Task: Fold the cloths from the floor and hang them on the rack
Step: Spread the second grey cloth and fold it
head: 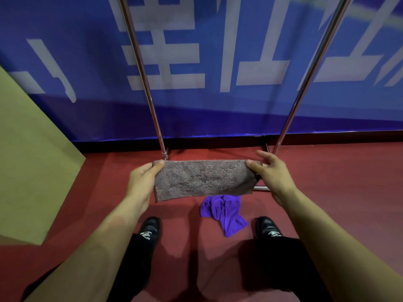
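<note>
Now you hold the grey cloth [204,179] folded and stretched in front of the rack [141,68], your left hand [142,182] and right hand [273,173] each pinching an upper corner. Below it, a purple cloth [224,212] lies crumpled on the floor [338,182] between your shoes [150,228].

brown cloth [204,179]: thick terry, rough matt pile. purple cloth [224,211]: thin, smooth fabric with slight sheen. rack [142,77]: polished, glossy metal tubes. floor [327,171]: red, matt, fine-grained. banner [218,110]: blue woven fabric, matt.
</note>
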A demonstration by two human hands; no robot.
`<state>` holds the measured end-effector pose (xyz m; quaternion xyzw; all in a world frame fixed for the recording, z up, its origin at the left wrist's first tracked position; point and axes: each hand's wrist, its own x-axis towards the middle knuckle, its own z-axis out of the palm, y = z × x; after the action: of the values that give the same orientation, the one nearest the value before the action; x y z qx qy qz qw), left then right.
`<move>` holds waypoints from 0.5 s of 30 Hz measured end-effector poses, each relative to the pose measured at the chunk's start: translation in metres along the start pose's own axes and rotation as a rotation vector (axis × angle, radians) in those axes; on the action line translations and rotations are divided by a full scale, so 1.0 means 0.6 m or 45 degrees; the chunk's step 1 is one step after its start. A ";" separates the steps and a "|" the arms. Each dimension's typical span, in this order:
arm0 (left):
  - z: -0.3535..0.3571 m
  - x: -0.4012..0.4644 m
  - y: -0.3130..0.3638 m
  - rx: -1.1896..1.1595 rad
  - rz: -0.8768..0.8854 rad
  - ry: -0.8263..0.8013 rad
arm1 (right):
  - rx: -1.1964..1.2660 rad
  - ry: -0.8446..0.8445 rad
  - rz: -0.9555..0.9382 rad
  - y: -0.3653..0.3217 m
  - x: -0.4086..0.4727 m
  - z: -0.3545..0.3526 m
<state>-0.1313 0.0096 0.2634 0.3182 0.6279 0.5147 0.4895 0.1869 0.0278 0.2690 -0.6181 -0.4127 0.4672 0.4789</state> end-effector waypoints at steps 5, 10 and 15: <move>0.006 -0.004 -0.002 0.132 0.215 0.070 | -0.108 0.111 -0.217 -0.012 -0.002 -0.007; 0.005 -0.009 0.009 0.092 0.390 0.031 | -0.015 0.142 -0.299 -0.024 -0.006 -0.012; 0.014 -0.025 0.020 0.026 0.476 0.040 | 0.081 0.122 -0.326 -0.032 -0.007 -0.022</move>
<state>-0.1201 0.0019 0.2793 0.4264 0.5705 0.5952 0.3721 0.1976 0.0247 0.2901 -0.5665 -0.4498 0.3852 0.5731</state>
